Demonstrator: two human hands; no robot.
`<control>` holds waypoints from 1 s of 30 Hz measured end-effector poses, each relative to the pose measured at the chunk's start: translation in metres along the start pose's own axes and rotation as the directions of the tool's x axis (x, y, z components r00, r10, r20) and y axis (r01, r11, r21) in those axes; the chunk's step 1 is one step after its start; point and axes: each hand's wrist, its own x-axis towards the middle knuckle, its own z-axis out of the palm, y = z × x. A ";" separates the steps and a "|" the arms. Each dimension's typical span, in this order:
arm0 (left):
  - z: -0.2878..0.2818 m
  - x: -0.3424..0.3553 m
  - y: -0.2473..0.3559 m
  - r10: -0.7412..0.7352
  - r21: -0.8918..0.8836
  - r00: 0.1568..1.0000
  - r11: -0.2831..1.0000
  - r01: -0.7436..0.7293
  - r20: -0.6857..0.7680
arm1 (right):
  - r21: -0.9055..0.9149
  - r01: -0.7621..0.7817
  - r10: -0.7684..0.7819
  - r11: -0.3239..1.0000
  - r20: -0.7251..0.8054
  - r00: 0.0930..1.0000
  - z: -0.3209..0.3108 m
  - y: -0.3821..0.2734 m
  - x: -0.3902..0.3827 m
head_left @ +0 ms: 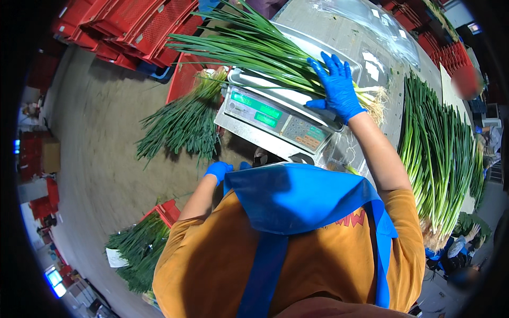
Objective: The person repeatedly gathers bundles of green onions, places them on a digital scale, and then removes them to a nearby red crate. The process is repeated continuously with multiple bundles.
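Note:
A bunch of spring onions (265, 55) lies across the tray of a weighing scale (275, 119) with lit green displays. Its pale roots point right and its long leaves reach to the upper left. My right hand (339, 90), in a blue glove, rests on the bunch near the root end, fingers spread and thumb apart. Low beside the blue apron (297, 196) is my gloved left hand (218, 170), below the scale's left corner. The apron's edge hides part of it, so its grip does not show.
Another bunch of spring onions (185, 116) hangs over a red crate left of the scale. A large pile of spring onions (437, 153) lies at the right. Red crates (127, 29) are stacked at the upper left. More greens (140, 254) fill a crate at the lower left.

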 end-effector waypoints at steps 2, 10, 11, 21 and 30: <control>0.004 0.007 -0.002 0.058 0.073 0.998 0.996 -0.059 0.013 | 0.028 -0.006 0.008 1.000 -0.088 0.996 -0.003 -0.012 0.001; -0.004 -0.016 0.022 0.053 0.217 0.998 0.975 -0.046 -0.025 | 0.148 -0.345 0.375 0.927 -0.437 0.818 -0.039 0.054 -0.093; -0.007 -0.013 0.029 0.049 0.204 0.999 0.978 -0.045 -0.015 | 0.124 -0.452 0.457 0.884 -0.437 0.775 -0.039 0.074 -0.127; -0.006 0.015 0.060 -0.002 0.207 1.000 0.978 0.001 0.008 | -0.572 -0.810 0.963 -0.128 -0.267 0.036 -0.083 0.238 -0.506; -0.006 0.005 0.076 0.051 0.286 0.997 0.956 -0.066 0.058 | 0.218 -0.965 0.988 0.149 -0.071 0.136 -0.115 0.215 -0.488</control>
